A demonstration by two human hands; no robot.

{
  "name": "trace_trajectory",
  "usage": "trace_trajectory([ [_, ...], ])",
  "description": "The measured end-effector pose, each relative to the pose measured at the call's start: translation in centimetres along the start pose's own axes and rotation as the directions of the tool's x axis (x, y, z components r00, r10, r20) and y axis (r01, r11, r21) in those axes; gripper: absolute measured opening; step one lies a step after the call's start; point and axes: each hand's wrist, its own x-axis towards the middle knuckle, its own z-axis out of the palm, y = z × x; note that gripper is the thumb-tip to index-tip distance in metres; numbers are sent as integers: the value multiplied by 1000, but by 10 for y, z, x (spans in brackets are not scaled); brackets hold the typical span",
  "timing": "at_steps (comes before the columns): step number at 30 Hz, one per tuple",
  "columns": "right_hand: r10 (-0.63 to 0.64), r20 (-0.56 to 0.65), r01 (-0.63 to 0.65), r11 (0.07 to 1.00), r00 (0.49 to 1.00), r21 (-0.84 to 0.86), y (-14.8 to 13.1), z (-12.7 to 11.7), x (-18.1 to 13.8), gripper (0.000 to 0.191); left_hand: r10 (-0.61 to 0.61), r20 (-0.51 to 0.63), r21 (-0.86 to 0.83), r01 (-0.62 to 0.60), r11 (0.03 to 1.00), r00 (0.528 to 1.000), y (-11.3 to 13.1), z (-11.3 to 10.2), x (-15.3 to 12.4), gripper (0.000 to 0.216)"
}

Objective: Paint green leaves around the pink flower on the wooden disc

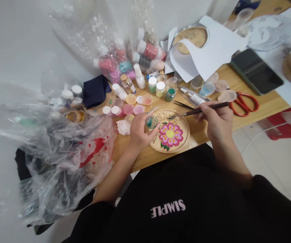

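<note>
A round wooden disc (181, 143) lies at the table's near edge, painted with a pink and yellow flower (170, 134) and gold outlines. My left hand (139, 130) is closed round a small open pot of green paint (151, 122), held over the disc's left rim. My right hand (216, 119) pinches a long dark tool (201, 110) like a pen. Its tip points left and sits over the disc's upper part, just right of the green pot.
Many small paint pots and lids (135, 101) crowd the table behind the disc. Red scissors (244, 103), a tube (194, 98), a phone (257, 72) and white paper (211, 50) lie to the right. Crumpled plastic bags (59, 152) fill the left. A red stool (284, 126) stands on the floor.
</note>
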Motion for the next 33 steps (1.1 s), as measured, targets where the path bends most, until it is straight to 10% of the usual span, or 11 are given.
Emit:
trace_trajectory([
  [33,-173,123,197,954,977,-225,-17,1,-15,20,-9,-11,-18,8,1000,1000,0,0,0,38],
])
